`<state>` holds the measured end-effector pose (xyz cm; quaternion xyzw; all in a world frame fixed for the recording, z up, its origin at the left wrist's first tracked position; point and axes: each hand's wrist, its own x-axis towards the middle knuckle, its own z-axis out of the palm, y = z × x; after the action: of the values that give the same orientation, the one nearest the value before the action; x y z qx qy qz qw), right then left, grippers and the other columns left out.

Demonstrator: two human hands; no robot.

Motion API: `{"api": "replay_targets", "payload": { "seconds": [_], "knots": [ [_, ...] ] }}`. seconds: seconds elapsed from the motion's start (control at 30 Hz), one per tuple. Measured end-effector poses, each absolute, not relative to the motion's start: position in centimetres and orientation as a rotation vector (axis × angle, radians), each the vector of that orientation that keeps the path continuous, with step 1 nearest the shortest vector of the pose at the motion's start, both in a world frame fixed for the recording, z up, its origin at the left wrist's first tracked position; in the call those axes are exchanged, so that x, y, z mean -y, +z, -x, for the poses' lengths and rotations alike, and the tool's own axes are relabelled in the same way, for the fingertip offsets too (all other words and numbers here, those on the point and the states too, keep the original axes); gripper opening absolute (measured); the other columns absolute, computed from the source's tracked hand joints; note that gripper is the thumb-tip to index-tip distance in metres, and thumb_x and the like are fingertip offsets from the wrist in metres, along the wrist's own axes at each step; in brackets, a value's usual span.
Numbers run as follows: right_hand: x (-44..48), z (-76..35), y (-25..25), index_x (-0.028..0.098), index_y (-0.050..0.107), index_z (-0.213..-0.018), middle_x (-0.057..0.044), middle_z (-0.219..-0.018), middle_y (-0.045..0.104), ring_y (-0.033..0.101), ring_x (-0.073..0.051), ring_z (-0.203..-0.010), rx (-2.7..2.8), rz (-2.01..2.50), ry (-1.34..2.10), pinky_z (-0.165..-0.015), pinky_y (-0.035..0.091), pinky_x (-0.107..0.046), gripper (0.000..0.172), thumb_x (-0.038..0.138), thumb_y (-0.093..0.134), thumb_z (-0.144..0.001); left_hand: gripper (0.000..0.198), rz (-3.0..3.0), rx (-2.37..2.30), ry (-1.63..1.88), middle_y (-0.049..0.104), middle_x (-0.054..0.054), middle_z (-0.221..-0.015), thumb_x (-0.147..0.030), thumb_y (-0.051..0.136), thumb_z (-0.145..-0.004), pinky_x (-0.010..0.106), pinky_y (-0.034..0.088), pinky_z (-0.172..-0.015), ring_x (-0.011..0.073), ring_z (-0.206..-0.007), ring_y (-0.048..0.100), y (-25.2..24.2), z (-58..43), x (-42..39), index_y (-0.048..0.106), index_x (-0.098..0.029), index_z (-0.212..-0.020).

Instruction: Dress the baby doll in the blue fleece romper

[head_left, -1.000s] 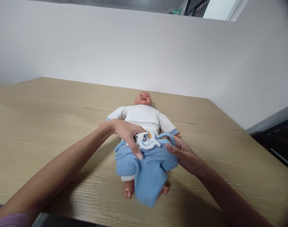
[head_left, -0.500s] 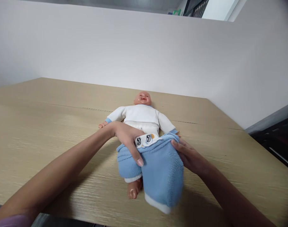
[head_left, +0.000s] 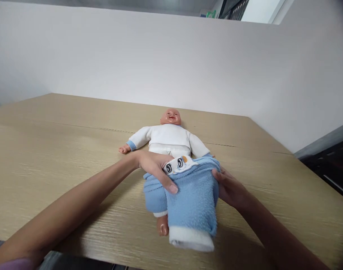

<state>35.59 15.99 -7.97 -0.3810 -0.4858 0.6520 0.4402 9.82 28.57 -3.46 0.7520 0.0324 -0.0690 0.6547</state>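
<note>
A baby doll (head_left: 170, 137) in a white top lies on its back on the wooden table (head_left: 61, 150), head away from me. Blue fleece trousers (head_left: 189, 202) with a white embroidered patch at the waist cover its legs; one bare foot (head_left: 162, 226) shows below a cuff, and the other leg is raised toward me. My left hand (head_left: 157, 168) grips the left side of the waistband, fingers curled over the fleece. My right hand (head_left: 229, 187) holds the right side of the trousers at the doll's hip.
A plain white wall (head_left: 160, 56) rises behind the table. The table's right edge runs diagonally, with a dark floor area (head_left: 328, 165) beyond it. The near table edge lies just below my forearms.
The loose trouser leg has been pulled up over the doll's right-hand leg and straightened, its white cuff now facing me. Both hands slid slightly rightward with the waistband.
</note>
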Motion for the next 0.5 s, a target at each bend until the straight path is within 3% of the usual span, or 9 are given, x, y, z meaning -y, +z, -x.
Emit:
{"api": "replay_targets", "payload": {
  "seconds": [0.1,0.2,0.27,0.37,0.43,0.5],
  "knots": [
    [-16.3,-35.1,-8.4,0.024,0.076,-0.101,-0.001,-0.089,0.077,0.072,-0.015,-0.078,1.102,0.944,1.719,-0.074,0.057,-0.025,0.041,0.062,0.085,-0.089,0.055,-1.670,-0.083,-0.167,0.085,0.005,-0.107,-0.044,0.103,-0.066,0.031,0.065,-0.093,0.0253,-0.103,0.078,-4.6,-9.8,-29.0,0.081,-0.015,-0.108],
    [-16.2,-35.1,-8.1,0.023,0.078,-0.107,-0.002,-0.098,0.080,0.074,-0.015,-0.085,1.212,1.006,1.770,-0.078,0.058,-0.024,0.040,0.059,0.084,-0.092,0.048,-1.704,-0.046,-0.111,0.084,0.007,-0.114,-0.054,0.091,-0.083,0.034,0.061,-0.106,0.0254,-0.112,0.077,-4.9,-9.7,-29.2,0.081,-0.015,-0.110],
    [-15.8,-35.4,-7.6,0.024,0.077,-0.121,-0.004,-0.112,0.081,0.077,-0.019,-0.099,1.378,1.016,1.780,-0.091,0.060,-0.029,0.047,0.061,0.083,-0.092,0.051,-1.743,-0.022,-0.067,0.083,0.009,-0.121,-0.060,0.081,-0.092,0.037,0.057,-0.113,0.0266,-0.118,0.075,-4.8,-9.7,-29.2,0.080,-0.014,-0.113],
    [-15.3,-35.8,-7.2,0.023,0.069,-0.143,-0.010,-0.129,0.079,0.074,-0.029,-0.121,1.556,0.938,1.821,-0.111,0.056,-0.043,0.074,0.064,0.088,-0.084,0.054,-1.805,-0.077,-0.057,0.081,0.010,-0.125,-0.064,0.076,-0.095,0.041,0.056,-0.115,0.0288,-0.120,0.075,-4.6,-9.6,-29.0,0.079,-0.014,-0.117],
    [-15.1,-35.9,-7.3,0.022,0.066,-0.146,-0.012,-0.131,0.078,0.073,-0.033,-0.126,1.508,0.928,1.839,-0.113,0.055,-0.048,0.085,0.062,0.094,-0.077,0.055,-1.812,-0.131,-0.067,0.082,0.010,-0.124,-0.065,0.077,-0.094,0.041,0.059,-0.110,0.0288,-0.116,0.076,-4.6,-9.6,-29.0,0.078,-0.015,-0.118],
    [-15.1,-35.7,-7.8,0.022,0.071,-0.137,-0.011,-0.123,0.081,0.076,-0.032,-0.120,1.348,0.972,1.787,-0.108,0.058,-0.047,0.080,0.061,0.097,-0.073,0.061,-1.771,-0.123,-0.083,0.083,0.009,-0.123,-0.062,0.090,-0.082,0.038,0.061,-0.107,0.0293,-0.116,0.076,-4.5,-9.7,-29.0,0.078,-0.015,-0.120]
  ]
}}
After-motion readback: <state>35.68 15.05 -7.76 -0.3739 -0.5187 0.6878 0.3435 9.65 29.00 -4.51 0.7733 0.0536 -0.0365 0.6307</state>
